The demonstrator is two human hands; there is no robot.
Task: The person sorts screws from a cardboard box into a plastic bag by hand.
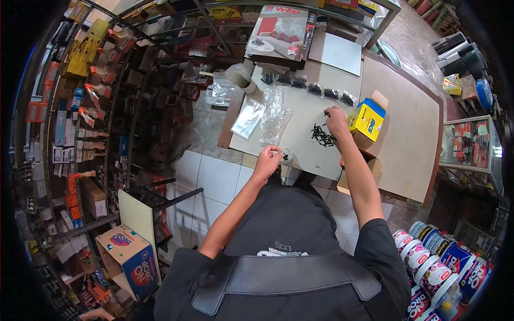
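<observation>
Fingers of left hand (pixel 267 160) pinched on clear crinkly bag (pixel 282 155); right hand (pixel 336 119), grip unclear, over black screws (pixel 323 136).

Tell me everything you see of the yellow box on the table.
The yellow box is small, seemingly cardboard, with a blue top panel, dark lettering on its side and a brown flap raised open. It sits tilted on the table, against a brown carton, just right of the right hand, which reaches the black screws.
</observation>
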